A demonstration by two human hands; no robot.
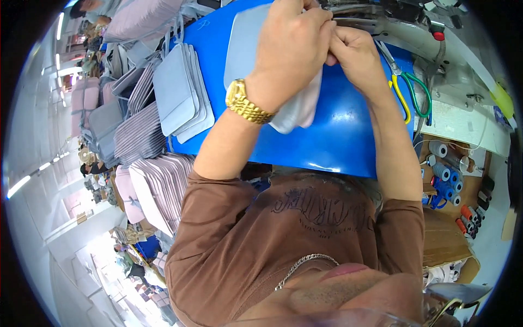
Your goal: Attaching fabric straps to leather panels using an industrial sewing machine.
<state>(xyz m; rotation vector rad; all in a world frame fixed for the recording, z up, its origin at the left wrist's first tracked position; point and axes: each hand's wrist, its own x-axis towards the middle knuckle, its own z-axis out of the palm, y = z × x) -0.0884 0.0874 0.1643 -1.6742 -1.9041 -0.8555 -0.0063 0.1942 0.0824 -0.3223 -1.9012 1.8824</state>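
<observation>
My left hand (291, 46), with a gold watch on its wrist, is closed over a light grey fabric panel (239, 46) at the far side of the blue table. The panel's lower part (297, 111), grey with a pale pink layer, hangs toward me from beneath that hand. My right hand (357, 52) meets the left at the fingertips, its fingers curled in a pinch. What lies between those fingers is hidden. Just beyond both hands are metal parts of what looks like a sewing machine (357, 23).
Scissors (403, 87) with green and yellow handles lie right of my right hand on the blue table (348, 136). Stacked grey panels (177, 90) sit at left, near striped fabric piles (158, 185). Thread spools (447, 180) stand at lower right. People work in the far left background.
</observation>
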